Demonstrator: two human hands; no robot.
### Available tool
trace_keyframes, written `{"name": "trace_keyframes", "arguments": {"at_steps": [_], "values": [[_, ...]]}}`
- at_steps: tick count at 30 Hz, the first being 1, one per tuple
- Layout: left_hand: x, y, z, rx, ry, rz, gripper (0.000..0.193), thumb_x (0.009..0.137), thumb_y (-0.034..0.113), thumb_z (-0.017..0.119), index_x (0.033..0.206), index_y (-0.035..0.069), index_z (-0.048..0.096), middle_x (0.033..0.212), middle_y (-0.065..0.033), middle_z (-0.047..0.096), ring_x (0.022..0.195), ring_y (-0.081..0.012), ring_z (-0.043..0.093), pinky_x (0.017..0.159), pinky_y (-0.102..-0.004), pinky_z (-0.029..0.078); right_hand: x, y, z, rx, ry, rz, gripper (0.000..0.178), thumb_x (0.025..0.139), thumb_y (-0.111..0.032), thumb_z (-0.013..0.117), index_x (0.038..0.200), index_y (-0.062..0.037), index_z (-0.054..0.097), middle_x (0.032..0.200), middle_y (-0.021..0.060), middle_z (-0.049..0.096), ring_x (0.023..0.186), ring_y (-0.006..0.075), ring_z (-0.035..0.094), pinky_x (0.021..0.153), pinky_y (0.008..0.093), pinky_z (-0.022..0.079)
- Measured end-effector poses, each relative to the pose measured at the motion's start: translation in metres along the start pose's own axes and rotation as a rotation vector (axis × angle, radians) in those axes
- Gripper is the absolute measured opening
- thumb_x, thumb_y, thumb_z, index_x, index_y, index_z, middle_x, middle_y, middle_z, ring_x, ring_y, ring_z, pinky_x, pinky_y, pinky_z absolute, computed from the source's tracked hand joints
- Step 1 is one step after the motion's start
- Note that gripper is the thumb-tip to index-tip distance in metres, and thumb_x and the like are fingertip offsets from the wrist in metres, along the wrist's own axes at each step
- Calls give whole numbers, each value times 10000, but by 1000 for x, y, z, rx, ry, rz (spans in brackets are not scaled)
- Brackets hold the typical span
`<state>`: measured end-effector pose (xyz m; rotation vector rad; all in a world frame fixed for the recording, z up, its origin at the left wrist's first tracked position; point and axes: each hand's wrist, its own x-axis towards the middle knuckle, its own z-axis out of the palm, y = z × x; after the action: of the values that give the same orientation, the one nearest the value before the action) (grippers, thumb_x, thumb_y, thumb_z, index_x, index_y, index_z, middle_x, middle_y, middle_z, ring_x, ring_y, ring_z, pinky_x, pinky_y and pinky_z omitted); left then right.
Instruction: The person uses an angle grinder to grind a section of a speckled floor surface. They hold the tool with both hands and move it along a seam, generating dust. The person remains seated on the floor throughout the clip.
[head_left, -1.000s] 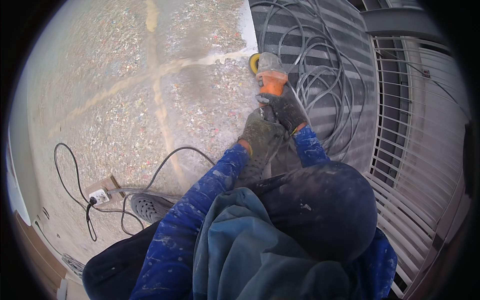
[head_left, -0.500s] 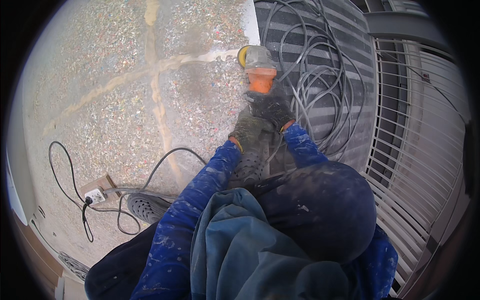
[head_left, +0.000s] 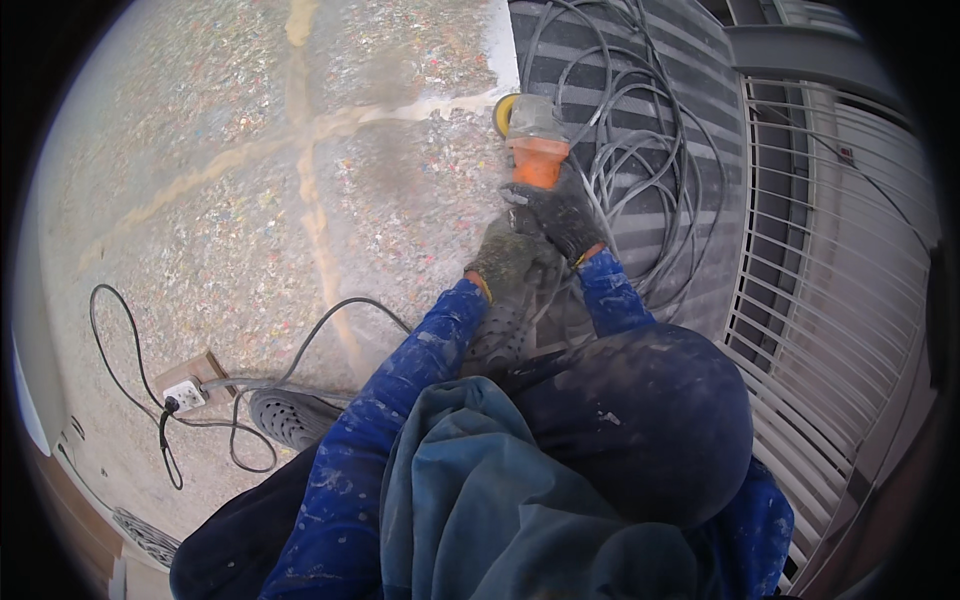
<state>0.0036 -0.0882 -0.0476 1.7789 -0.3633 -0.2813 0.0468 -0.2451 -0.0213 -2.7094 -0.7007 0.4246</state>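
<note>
Both my gloved hands are closed around an orange angle grinder (head_left: 541, 162) with a dusty, clear guard and a yellow disc (head_left: 503, 115). My right hand (head_left: 567, 212) grips the body just behind the orange part. Close behind it, my left hand (head_left: 508, 248) wraps the rear of the tool, whose end is hidden by the gloves. The disc sits tilted at the right edge of the speckled floor slab (head_left: 400, 210), by a pale filler line (head_left: 385, 115). I cannot tell whether it touches the slab.
Coiled grey cable (head_left: 640, 165) lies on the striped dark floor (head_left: 690, 90) to the right, beside a white railing (head_left: 800, 280). A power strip (head_left: 187, 393) with a black plug and looping cord sits at left, near my grey clog (head_left: 292, 418).
The grinder and both hands have shifted slightly to the right, bringing the disc off the filler line toward the slab's edge. My grip stays the same.
</note>
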Motion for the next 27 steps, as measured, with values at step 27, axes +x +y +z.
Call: {"name": "trace_keyframes", "arguments": {"at_steps": [27], "values": [[-11,-11,-13,-844,54,-536,298,783,32,730,1074,3,673,970,-94,715,870,-185,675,758,-327,553,33,4,25,298,40,-120,366,866,-322,665,1200,-174,683,1007,110,689,873,280,660,766,413,527]]}}
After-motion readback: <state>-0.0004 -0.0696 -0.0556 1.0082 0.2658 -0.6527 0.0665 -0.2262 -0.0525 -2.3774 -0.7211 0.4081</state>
